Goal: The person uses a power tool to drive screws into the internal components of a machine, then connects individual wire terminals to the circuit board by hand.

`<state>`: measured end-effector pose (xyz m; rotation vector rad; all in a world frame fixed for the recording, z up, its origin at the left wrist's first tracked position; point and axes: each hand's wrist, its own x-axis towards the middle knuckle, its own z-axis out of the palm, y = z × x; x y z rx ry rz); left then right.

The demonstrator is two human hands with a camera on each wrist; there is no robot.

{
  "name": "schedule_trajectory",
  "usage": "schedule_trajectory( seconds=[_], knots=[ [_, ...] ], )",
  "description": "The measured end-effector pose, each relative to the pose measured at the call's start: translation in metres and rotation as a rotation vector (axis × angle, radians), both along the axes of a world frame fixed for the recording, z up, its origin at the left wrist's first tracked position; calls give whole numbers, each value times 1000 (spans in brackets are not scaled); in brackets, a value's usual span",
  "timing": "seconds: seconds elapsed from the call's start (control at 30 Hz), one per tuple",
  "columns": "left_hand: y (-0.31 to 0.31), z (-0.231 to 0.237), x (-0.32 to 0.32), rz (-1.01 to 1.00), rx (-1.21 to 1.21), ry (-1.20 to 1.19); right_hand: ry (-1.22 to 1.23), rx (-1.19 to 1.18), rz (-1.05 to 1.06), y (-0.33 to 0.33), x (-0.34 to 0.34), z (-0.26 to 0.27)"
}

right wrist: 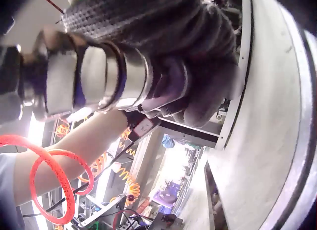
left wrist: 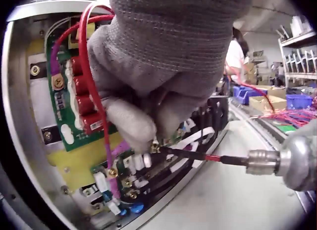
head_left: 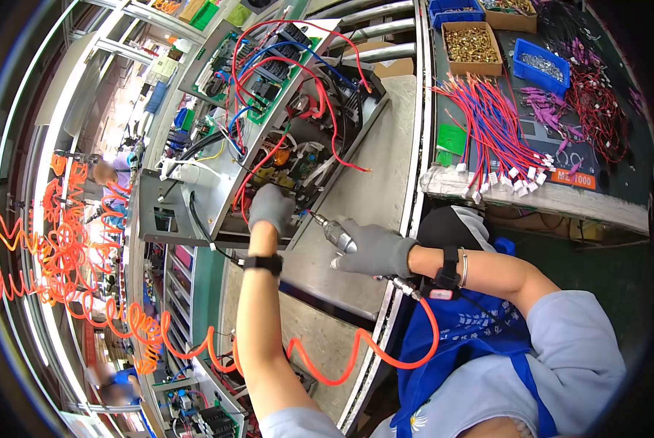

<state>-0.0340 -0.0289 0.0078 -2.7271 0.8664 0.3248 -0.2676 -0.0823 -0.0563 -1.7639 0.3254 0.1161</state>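
Note:
The right hand, in a grey glove, grips a metal air screwdriver fed by a coiled orange hose. In the left wrist view the driver's bit reaches the circuit board beside the left fingertips. The gloved left hand is inside the open metal chassis, its thumb and fingers bent down at the bit's tip; whether they pinch a small part is hidden. Red wires with purple sleeves run to screw terminals near that hand.
To the right, a bench holds red and blue cables, a carton of brass parts and a blue bin. More coiled hoses hang at left. Another chassis sits at lower left.

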Motion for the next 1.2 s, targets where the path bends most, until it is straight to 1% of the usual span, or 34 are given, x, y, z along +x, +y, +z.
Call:
schedule_trajectory(
  seconds=[0.07,0.13,0.17,0.2,0.27,0.37,0.43,0.47,0.53,0.67,0.77,0.9,0.97,1.1,1.2],
  knots=[
    [31,-14,-35,-270,-456,-351,-20,-37,-10,-1,5,-9],
    [58,-42,-51,-260,-667,-362,15,27,-7,-2,5,-6],
    [79,-67,-42,-214,-674,-180,17,52,1,-5,2,0],
    [96,-93,-33,49,-695,124,20,74,11,-7,0,1],
    [93,-100,-52,427,-1172,540,15,71,18,-7,1,-1],
    [79,-105,-44,397,-1591,536,-31,60,-11,-5,3,-4],
    [70,-104,-35,436,-1623,604,-112,35,-49,-3,6,-12],
    [68,-104,-30,452,-1638,639,-87,94,-34,-3,6,-13],
    [68,-119,-14,464,-1660,672,-34,215,-15,-9,1,2],
    [63,-128,-13,521,-1728,708,-120,289,-13,-11,7,-9],
    [64,-134,-7,570,-1798,781,-66,460,21,-14,5,-1],
    [63,-140,0,620,-1854,851,-101,489,18,-16,9,0],
    [64,-142,3,597,-1867,926,-115,465,27,-17,15,-9],
    [67,-152,8,490,-1919,1065,-43,476,36,-19,16,2],
    [63,-156,5,491,-1971,1062,-42,470,62,-22,18,-1]
  ],
)
